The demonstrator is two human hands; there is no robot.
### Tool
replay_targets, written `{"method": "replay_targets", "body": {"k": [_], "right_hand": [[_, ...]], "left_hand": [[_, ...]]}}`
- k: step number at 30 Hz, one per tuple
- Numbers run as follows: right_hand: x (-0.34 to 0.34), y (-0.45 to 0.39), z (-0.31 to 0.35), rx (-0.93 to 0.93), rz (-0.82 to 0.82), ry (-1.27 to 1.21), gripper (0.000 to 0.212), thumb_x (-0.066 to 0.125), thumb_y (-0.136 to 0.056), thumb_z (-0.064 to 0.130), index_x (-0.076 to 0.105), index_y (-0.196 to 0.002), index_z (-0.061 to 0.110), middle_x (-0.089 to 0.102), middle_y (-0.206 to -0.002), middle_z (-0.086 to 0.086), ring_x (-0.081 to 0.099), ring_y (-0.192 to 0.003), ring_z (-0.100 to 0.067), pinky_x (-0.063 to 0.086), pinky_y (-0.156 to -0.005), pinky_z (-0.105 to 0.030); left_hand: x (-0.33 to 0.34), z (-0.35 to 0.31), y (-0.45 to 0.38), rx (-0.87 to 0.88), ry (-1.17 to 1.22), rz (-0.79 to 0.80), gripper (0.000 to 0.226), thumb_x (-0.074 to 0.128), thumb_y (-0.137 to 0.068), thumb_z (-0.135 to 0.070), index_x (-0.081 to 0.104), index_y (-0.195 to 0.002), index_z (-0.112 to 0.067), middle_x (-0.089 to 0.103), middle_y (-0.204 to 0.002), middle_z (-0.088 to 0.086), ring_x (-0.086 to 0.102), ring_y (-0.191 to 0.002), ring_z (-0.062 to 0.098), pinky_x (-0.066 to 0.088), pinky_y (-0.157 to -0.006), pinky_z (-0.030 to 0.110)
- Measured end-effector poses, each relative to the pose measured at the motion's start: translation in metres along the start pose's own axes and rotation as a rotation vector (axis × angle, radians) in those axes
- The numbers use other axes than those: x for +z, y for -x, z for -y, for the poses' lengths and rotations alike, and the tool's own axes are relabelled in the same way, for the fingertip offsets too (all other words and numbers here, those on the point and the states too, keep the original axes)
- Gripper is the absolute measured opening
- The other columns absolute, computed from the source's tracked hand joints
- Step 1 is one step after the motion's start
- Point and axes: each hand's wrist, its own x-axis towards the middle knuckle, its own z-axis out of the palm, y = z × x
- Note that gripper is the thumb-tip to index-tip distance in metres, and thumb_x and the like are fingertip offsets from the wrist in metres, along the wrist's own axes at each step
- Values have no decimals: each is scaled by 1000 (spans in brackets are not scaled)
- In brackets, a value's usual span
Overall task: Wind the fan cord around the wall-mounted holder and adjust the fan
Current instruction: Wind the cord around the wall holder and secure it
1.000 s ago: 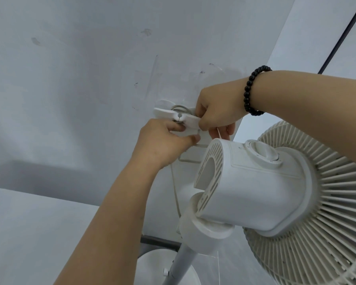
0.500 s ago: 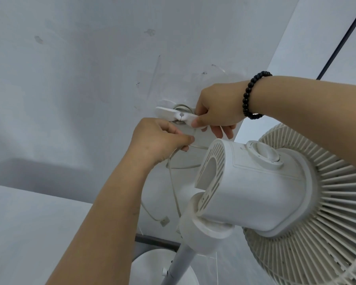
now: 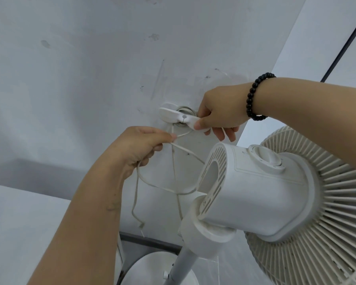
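A white wall-mounted holder (image 3: 174, 115) with a flat cross arm sticks out from the grey wall. My right hand (image 3: 221, 114), with a black bead bracelet on the wrist, pinches the arm's right end. A thin white cord (image 3: 173, 171) runs down from behind the holder, loops below it and hangs with a loose end. My left hand (image 3: 138, 147) pinches this cord just below and left of the holder. The white pedestal fan (image 3: 255, 192) stands at the lower right, its motor housing facing me and its grille to the right.
The fan's pole (image 3: 183, 264) and round base (image 3: 152, 270) stand at the bottom centre, close to the wall. A dark skirting strip (image 3: 148, 241) runs along the wall's foot. A black line (image 3: 343, 38) crosses the wall at the upper right.
My left hand has come down and away from the holder, drawing the cord out into a hanging loop. My right hand has stayed on the holder's arm.
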Motion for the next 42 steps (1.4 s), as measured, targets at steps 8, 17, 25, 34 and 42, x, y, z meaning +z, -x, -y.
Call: {"method": "replay_targets", "body": {"k": [8, 17, 25, 34, 42], "right_hand": [[0, 1, 1, 16, -4, 15, 37, 45, -99, 35, 65, -84, 9, 70, -58, 3, 62, -43, -9, 58, -69, -28], [1, 2, 1, -6, -30, 22, 39, 45, -100, 34, 61, -72, 11, 64, -45, 7, 60, -44, -11, 55, -64, -26], [0, 3, 3, 19, -52, 25, 56, 38, -98, 48, 63, -68, 8, 65, -45, 3, 64, -53, -19, 55, -69, -28], [1, 1, 6, 14, -44, 125, 48, 42, -98, 45, 67, -79, 9, 73, -63, -3, 68, -61, -20, 49, -63, -24], [2, -1, 7, 28, -30, 111, 47, 43, -98, 45, 68, -84, 8, 73, -64, -2, 68, -60, -19, 52, -66, -24]], "left_hand": [[-2, 1, -2, 111, 101, -176, 8, 80, -75, -18, 74, -79, -14, 65, -63, -1, 44, -32, -3, 33, -44, 15], [7, 3, -13, -114, 700, -154, 11, 63, -84, -13, 58, -74, -15, 59, -56, -4, 30, -39, 5, 17, -35, 15], [7, 2, -17, -36, 525, -262, 4, 64, -74, -19, 62, -71, -21, 65, -62, -8, 31, -53, 8, 23, -43, 19], [-2, 4, -14, -21, 591, -134, 13, 72, -76, -9, 66, -85, -15, 68, -90, -1, 59, -79, 11, 45, -83, 24], [0, 1, -11, 107, 510, -118, 39, 57, -77, 12, 54, -103, -18, 69, -79, -7, 56, -68, 9, 33, -56, 25]]}}
